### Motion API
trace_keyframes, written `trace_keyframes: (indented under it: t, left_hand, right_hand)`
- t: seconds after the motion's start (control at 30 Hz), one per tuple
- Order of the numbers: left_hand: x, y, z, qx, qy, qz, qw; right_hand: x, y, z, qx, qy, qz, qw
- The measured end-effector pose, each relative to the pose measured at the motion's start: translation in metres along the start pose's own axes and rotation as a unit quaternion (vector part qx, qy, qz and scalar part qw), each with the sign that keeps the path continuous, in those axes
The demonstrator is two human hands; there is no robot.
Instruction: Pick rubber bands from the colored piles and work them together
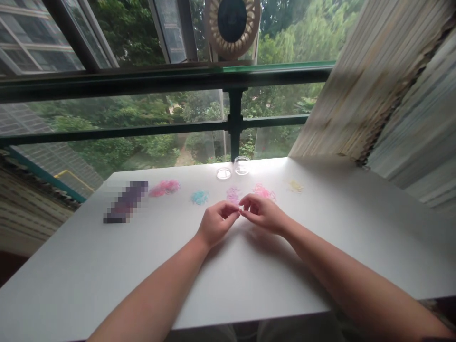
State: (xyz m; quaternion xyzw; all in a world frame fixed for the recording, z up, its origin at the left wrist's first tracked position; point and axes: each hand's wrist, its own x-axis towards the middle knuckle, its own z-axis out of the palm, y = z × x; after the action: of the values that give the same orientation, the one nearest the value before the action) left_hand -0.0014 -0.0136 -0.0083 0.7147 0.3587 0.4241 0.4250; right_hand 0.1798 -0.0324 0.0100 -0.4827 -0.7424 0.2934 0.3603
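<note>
While both my arms reach over the white table [142, 278], a dark blurred object [124, 202] lies at left, then a reddish-pink pile [166, 187] and a blue pile [199, 197]. My left hand [219, 221] brings thumb and finger close together, before a clear shallow dish [224, 174]. Next come the purple pile [233, 194], just beyond the fingertips, and a clear cup [242, 166] behind it. My right hand [265, 213] is curled, near the pink pile [263, 191]; whether either hand grips something, I cannot tell. Rightmost is a yellow pile [295, 186].

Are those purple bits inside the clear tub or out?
Out: the purple bits lie in a loose pile on the table, in front of the tub.
</note>
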Motion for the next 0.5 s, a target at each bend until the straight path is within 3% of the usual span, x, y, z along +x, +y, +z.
trace_keyframes:
  t: [0.23,0.5]
  left_hand:
    - [-0.001,-0.001,0.001,-0.027,-0.008,-0.032,0.999]
    - [-0.001,0.0,0.002,-0.022,-0.021,-0.049,0.998]
  right_hand:
    - [-0.01,0.019,-0.006,0.018,0.002,-0.019,1.0]
    - [-0.013,0.014,0.0,0.034,0.004,-0.039,0.999]
